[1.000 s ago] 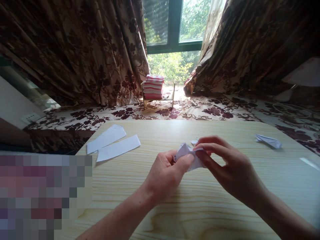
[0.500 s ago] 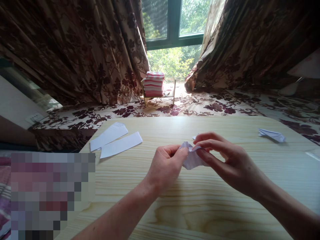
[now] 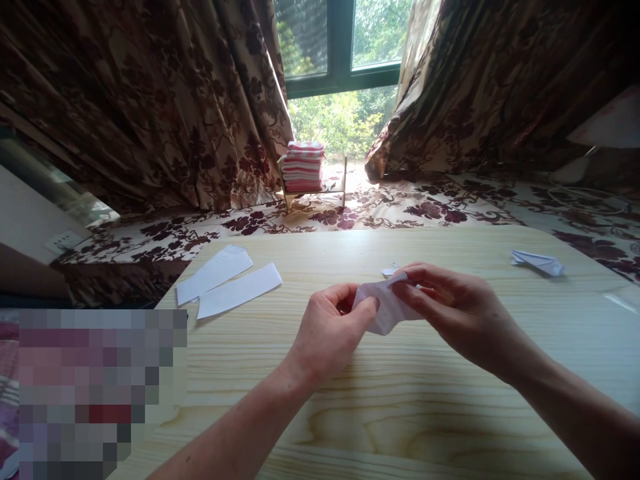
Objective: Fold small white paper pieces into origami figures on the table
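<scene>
A small creased piece of white paper [image 3: 387, 310] is held up between both hands over the pale wooden table [image 3: 320, 400]. My left hand [image 3: 333, 327] pinches its left side, thumb on top. At its upper right, my right hand [image 3: 453, 307] grips the paper between thumb and fingers. Just behind the right fingertips lies a small white paper piece [image 3: 389, 272], partly hidden. Two groups of white paper strips, one farther back [image 3: 215, 273] and one nearer [image 3: 243, 291], rest at the table's left. A folded white paper [image 3: 539, 263] lies at the right.
Behind the table, a small stand [image 3: 344, 183] holds a stack of pink and white cloths [image 3: 303, 167] on a flowered cover [image 3: 430, 210]. Patterned curtains [image 3: 200, 100] flank the window. A lamp [image 3: 607, 123] stands at the far right. The lower left is pixelated.
The held paper now looks more spread out, with more of its surface showing. My right fingers have closed in on its upper edge. The whole view has shifted slightly.
</scene>
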Tool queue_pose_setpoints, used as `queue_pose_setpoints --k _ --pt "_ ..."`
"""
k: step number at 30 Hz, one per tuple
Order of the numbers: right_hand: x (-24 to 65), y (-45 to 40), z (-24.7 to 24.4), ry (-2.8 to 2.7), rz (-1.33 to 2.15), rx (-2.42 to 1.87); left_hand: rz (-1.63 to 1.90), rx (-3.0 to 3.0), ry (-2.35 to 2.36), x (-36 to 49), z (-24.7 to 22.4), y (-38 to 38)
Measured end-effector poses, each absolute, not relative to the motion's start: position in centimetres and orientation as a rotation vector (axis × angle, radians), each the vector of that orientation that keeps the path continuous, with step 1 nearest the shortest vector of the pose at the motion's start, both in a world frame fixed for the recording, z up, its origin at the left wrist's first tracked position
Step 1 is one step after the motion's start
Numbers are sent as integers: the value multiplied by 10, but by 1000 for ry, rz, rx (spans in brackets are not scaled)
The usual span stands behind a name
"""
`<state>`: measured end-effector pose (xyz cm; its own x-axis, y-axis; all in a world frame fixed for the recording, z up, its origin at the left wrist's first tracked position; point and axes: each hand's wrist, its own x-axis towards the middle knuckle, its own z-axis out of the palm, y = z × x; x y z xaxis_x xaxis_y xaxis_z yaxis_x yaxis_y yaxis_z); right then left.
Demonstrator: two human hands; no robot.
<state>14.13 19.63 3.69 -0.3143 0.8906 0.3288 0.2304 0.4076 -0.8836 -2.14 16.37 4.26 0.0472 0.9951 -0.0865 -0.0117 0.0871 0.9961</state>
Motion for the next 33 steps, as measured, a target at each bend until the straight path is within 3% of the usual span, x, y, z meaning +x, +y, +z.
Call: queue_pose_setpoints --k 7,15,22,29,33 --pt "146 200 30 -1786 1090 -1094 1283 1022 1255 -23 34 170" --pt "140 201 24 -1702 1032 -1043 1136 1187 1267 -21 32 168" --pt "140 201 14 -1900 691 -1128 1110 1745 1573 -26 26 170" --pt "141 204 2 -2082 584 -1269 851 2011 1773 -32 15 177" --pt "140 196 11 -2143 190 -1236 810 2040 1836 -33 13 178"
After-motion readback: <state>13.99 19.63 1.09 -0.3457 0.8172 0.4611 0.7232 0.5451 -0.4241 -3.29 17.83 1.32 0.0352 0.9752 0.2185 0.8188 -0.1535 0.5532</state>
